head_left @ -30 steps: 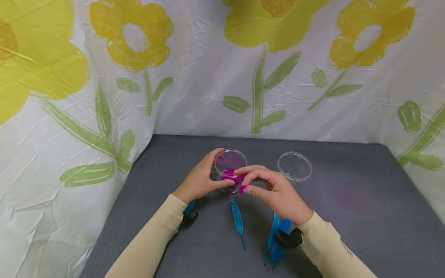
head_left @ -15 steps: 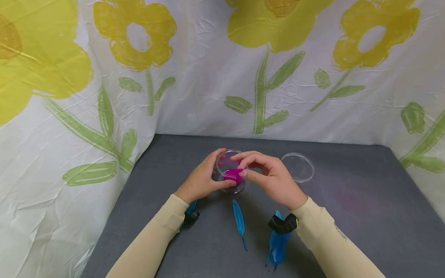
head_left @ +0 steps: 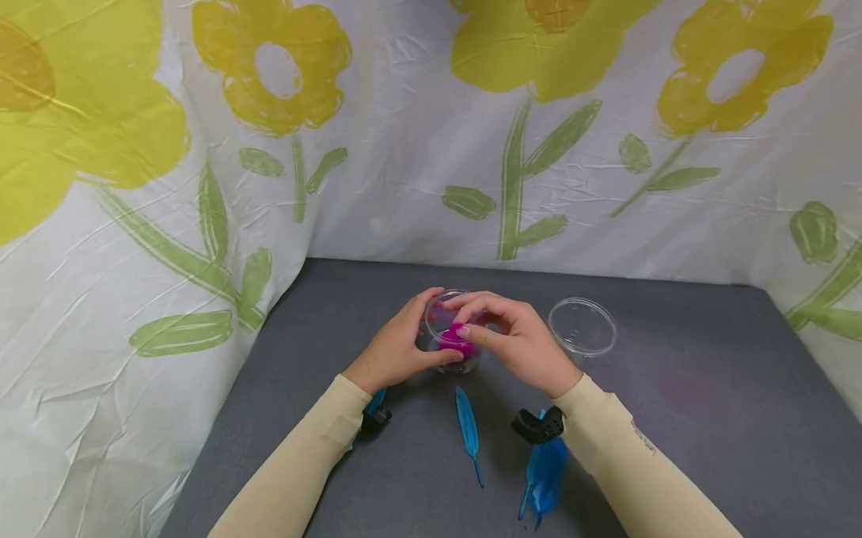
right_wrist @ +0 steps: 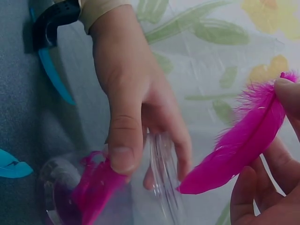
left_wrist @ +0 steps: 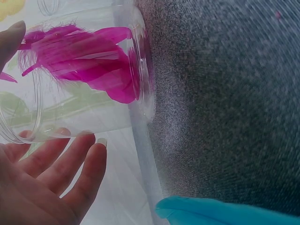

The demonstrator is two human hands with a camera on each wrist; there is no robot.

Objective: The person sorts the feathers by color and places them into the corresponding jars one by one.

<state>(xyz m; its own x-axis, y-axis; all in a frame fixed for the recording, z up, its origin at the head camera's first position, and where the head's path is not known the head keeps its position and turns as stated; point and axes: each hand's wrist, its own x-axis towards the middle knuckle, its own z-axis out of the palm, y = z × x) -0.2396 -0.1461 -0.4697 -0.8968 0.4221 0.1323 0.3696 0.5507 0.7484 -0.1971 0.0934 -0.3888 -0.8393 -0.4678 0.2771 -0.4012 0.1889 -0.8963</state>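
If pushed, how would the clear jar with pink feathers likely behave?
The clear jar is probably light, judging by its thin-looking wall. Its round side suggests it could roll if tipped. The pink feathers inside look wispy, so likely add little steadying weight.

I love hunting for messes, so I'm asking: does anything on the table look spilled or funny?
One thing: a faint pinkish patch on the right side of the grey table looks odd, because the surface around it is plain grey. I can't tell if it's a stain. I see nothing broken.
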